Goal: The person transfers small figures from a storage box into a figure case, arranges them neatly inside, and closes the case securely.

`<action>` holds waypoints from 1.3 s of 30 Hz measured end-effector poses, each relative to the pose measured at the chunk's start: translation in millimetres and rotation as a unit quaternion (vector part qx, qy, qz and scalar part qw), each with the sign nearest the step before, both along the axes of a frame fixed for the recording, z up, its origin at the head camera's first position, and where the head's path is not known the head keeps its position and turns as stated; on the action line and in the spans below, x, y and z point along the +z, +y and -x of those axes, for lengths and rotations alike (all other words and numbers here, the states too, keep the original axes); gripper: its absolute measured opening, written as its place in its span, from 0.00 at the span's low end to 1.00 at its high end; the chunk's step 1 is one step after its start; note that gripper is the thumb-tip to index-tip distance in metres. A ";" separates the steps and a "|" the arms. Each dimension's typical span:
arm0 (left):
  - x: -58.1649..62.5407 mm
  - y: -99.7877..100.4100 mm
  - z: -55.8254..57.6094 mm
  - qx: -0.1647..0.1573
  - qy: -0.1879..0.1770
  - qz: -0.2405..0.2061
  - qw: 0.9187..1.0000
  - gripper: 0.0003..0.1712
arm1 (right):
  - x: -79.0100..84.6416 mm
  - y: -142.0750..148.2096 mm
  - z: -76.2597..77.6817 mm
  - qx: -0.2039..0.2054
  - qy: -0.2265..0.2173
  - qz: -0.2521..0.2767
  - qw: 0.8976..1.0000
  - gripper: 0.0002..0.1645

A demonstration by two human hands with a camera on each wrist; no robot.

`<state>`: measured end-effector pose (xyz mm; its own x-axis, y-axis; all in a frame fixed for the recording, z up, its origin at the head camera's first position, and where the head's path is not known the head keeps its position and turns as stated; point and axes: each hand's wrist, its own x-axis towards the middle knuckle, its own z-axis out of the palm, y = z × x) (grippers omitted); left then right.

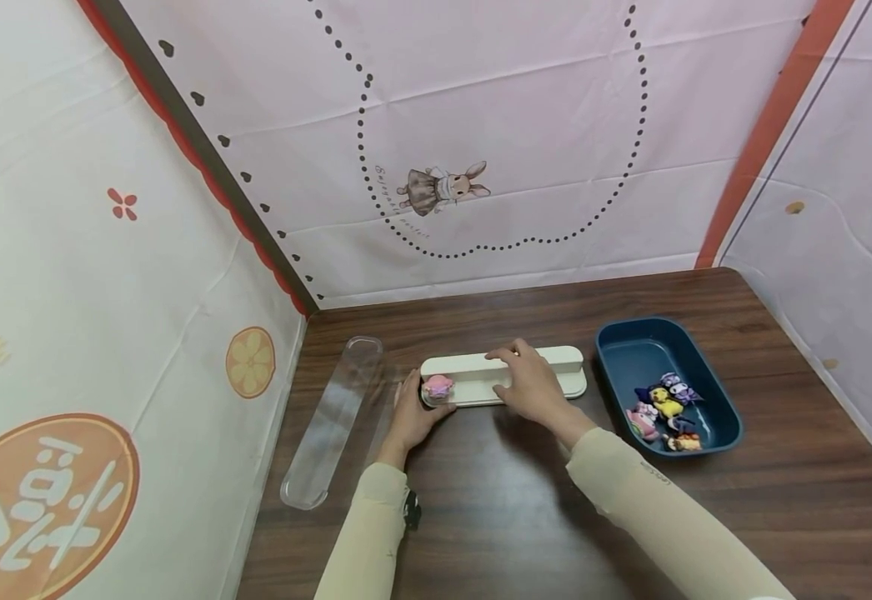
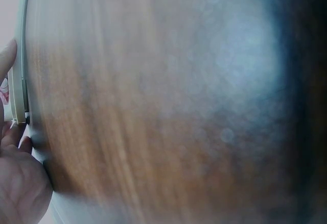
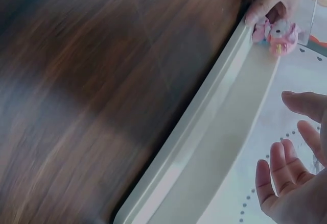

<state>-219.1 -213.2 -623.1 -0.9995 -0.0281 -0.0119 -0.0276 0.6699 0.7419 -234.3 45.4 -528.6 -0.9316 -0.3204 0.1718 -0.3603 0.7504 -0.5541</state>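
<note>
A long white stepped base (image 1: 473, 389) lies on the table, a raised ledge along its back. Gripping its left end is my left hand (image 1: 412, 417), thumb along the front edge; part of this hand (image 2: 23, 178) also shows at the left side of the left wrist view. A small pink figurine (image 1: 438, 387) stands on the base's left end, close to the left fingers. Over the middle of the base, my right hand (image 1: 530, 385) has its fingers spread and holds nothing. The right wrist view shows the loose fingers (image 3: 281, 170) beside the base and the pink figurine (image 3: 281, 38) at its far end.
At the right sits a dark blue tray (image 1: 627, 333) with several small figurines (image 1: 667, 404) gathered toward its near end. A clear plastic cover (image 1: 334, 425) lies on the wooden table (image 1: 481, 517) at the left. Printed cloth walls (image 1: 511, 167) stand behind and at both sides.
</note>
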 end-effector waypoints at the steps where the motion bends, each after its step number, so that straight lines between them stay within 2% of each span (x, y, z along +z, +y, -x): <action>1: 0.1 0.0 -0.1 0.000 -0.001 0.000 1.000 0.63 | 1.1 2.9 -0.5 -0.002 -0.001 -0.001 1.000 0.33; 13: 0.1 -0.2 0.8 -0.009 0.009 0.004 1.000 0.62 | 10.4 43.5 -8.0 -0.011 -0.011 -0.013 1.000 0.33; 20: 0.6 0.0 0.5 -0.008 0.009 0.004 1.000 0.62 | 14.6 76.9 -10.5 -0.015 -0.039 -0.005 0.999 0.32; 30: 0.4 -0.8 0.7 -0.013 0.008 0.012 1.000 0.62 | 17.0 118.0 -18.0 -0.024 -0.028 -0.003 0.999 0.29; 39: -1.0 -1.0 -0.8 -0.006 0.004 0.004 1.000 0.62 | 14.0 155.5 -25.5 -0.054 -0.036 0.015 0.998 0.27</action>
